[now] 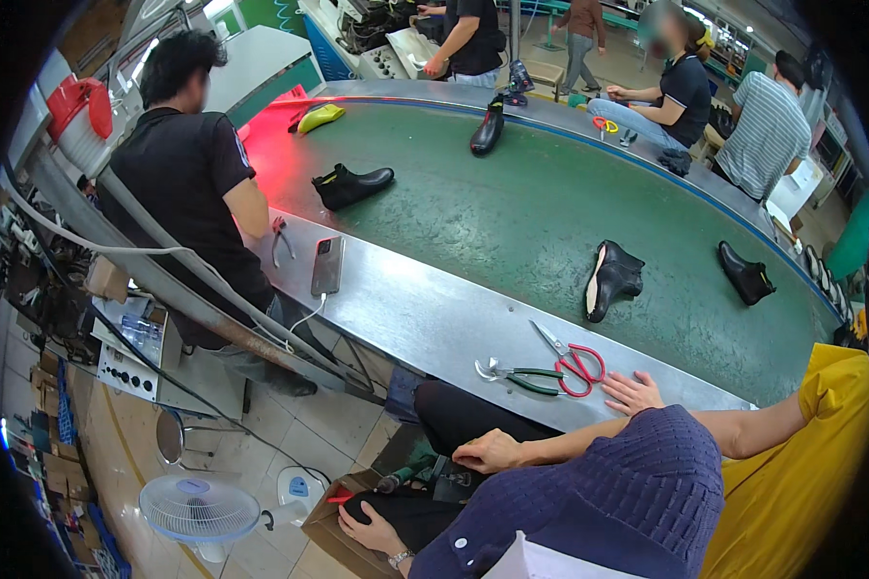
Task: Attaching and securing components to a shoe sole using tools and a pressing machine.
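Note:
Below the bench edge, my left hand [372,537], with a watch at its wrist, rests on my knee with fingers spread. My right hand [490,451] lies loosely over my other leg; no object shows in it. Between them is a green tool [406,473], partly hidden, beside an open cardboard box [330,529] with something red at its rim. On the metal ledge [406,299] lie red-handled scissors [579,371] and green-handled pincers [521,375]. A black ankle boot [616,280] with a pale sole edge lies on the green belt [463,227] beyond them.
At my right, a co-worker in yellow rests a hand [632,393] beside the scissors. More black boots [352,185] and a yellow-green item [321,118] lie on the belt. Left are a phone [327,265], red-handled pliers [282,241], another worker and a fan [200,509].

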### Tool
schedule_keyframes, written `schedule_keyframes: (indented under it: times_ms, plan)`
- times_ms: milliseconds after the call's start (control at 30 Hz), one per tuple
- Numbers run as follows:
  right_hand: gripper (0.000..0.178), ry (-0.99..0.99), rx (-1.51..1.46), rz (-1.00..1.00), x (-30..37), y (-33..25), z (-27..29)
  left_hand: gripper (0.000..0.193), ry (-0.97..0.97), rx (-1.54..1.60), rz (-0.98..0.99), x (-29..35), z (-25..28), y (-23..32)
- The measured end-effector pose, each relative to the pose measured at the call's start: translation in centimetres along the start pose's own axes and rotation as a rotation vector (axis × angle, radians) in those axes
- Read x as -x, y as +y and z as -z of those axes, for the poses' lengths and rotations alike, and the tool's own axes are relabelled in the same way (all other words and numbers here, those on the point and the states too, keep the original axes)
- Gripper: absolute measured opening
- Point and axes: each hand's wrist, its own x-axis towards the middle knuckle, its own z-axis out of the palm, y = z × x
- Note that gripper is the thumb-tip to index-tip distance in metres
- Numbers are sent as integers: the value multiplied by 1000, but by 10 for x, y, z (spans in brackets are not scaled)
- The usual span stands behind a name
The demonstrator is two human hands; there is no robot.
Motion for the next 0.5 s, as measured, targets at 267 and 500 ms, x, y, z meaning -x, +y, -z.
schedule_keyframes:
  times_ms: [267, 500]
  plan:
    - [21, -35, -1036, 462, -64, -141, 151, 55, -6, 14, -42, -2, -3, -4]
    - [21, -171, -1228, 1289, -59, -214, 218, 55, 18, -5, 20, -2, -11, -5]
